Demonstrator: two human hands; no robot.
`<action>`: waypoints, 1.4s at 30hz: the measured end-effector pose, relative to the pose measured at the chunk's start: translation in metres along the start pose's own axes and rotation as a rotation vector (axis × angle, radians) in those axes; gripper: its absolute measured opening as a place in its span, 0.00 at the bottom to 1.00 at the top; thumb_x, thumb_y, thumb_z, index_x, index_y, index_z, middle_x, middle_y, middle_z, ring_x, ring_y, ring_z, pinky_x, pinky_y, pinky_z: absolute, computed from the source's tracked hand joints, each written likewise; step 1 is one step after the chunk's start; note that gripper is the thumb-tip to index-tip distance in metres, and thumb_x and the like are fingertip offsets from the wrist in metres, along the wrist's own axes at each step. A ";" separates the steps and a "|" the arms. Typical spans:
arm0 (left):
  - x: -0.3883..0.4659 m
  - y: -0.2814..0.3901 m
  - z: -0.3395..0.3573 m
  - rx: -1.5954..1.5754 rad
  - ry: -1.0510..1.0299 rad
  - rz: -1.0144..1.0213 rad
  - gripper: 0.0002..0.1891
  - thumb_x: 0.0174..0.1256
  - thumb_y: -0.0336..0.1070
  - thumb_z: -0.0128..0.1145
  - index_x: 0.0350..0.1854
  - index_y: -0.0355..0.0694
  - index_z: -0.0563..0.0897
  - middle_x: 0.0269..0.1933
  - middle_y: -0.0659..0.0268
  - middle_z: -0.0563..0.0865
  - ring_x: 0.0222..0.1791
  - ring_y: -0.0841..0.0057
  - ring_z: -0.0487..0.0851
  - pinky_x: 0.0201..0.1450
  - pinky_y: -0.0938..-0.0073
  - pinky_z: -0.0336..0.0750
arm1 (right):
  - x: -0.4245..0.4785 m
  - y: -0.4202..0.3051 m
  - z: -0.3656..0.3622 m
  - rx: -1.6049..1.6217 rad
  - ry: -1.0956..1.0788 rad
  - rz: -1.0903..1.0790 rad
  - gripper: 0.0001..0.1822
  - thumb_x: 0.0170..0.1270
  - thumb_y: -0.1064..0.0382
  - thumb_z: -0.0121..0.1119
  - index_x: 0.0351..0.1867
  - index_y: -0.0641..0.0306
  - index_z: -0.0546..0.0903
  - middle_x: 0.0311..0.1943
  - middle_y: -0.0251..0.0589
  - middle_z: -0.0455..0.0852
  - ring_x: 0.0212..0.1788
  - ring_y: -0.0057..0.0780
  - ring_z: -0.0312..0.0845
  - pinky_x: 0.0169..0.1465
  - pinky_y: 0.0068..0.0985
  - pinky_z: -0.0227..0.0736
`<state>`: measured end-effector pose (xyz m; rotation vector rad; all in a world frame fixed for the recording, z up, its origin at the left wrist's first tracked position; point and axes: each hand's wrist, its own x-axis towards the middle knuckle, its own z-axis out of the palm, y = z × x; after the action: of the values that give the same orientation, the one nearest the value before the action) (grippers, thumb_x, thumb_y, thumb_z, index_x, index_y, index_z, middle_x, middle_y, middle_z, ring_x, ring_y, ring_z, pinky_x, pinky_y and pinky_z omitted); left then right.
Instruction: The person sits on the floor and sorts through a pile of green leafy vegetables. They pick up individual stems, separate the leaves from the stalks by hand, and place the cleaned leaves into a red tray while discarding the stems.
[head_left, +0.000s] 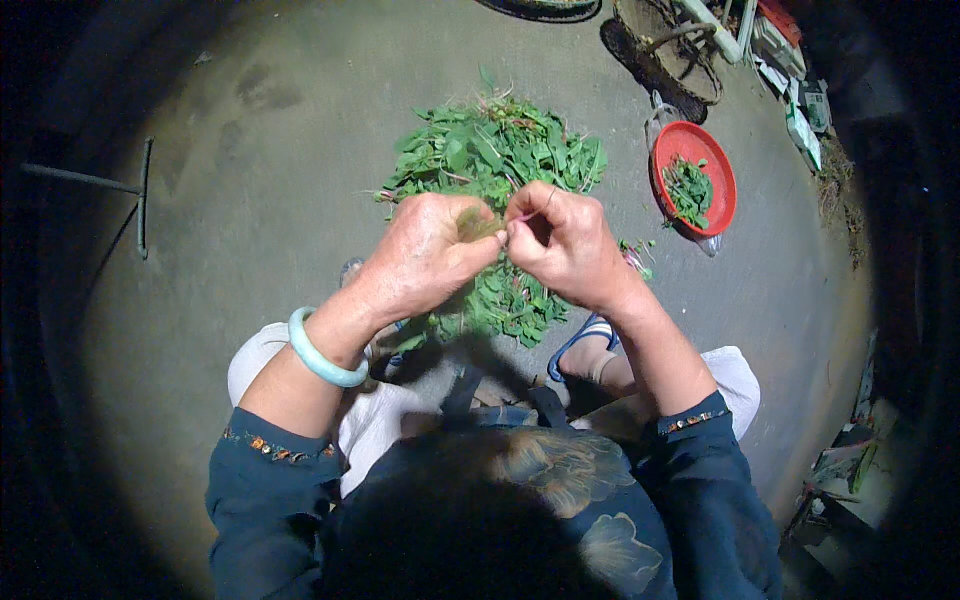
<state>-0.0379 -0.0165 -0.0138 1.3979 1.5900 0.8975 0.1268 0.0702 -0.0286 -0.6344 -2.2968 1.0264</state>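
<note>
My left hand (435, 244), with a pale green bangle (319, 352) on its wrist, grips the leafy part of a green sprig (480, 223). Thumb and forefinger of my right hand (566, 240) pinch the thin pinkish stem of that sprig, and the fingertips of both hands meet. Below the hands, a large heap of leafy greens (502, 150) with pink stems lies on the floor and reaches back between my feet. To the right, a red plastic basin (726, 180) holds a smaller bunch of leaves (688, 191).
A few pink stems (637, 256) lie on the floor right of my hands. Beyond the basin are a clear plastic bag (661, 112) and a wicker basket (667, 60). Cartons and packets (804, 127) line the right side. A metal T-shaped bar (144, 199) stands at left.
</note>
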 end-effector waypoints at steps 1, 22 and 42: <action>0.001 0.001 0.002 -0.004 -0.006 -0.003 0.07 0.57 0.33 0.61 0.31 0.33 0.83 0.19 0.73 0.75 0.21 0.88 0.69 0.23 0.79 0.65 | -0.001 0.002 0.000 0.098 -0.030 0.130 0.05 0.54 0.68 0.58 0.30 0.68 0.77 0.20 0.42 0.79 0.22 0.30 0.75 0.28 0.26 0.72; 0.015 0.005 -0.023 -0.818 -0.050 -0.118 0.07 0.63 0.33 0.58 0.37 0.35 0.79 0.34 0.52 0.87 0.39 0.64 0.86 0.47 0.66 0.80 | -0.187 0.291 0.031 -0.515 -0.018 0.973 0.24 0.56 0.61 0.57 0.55 0.65 0.75 0.44 0.61 0.81 0.49 0.53 0.78 0.54 0.41 0.72; 0.007 0.020 -0.021 -0.639 0.101 -0.258 0.06 0.56 0.27 0.64 0.34 0.38 0.80 0.27 0.76 0.79 0.25 0.91 0.74 0.28 0.87 0.69 | -0.174 0.294 0.077 -0.408 -0.535 0.997 0.12 0.51 0.58 0.61 0.35 0.59 0.83 0.35 0.50 0.86 0.42 0.45 0.83 0.47 0.35 0.76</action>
<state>-0.0494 -0.0067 0.0118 0.6952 1.3418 1.1918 0.2639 0.1004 -0.3488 -2.0134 -2.6864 1.2315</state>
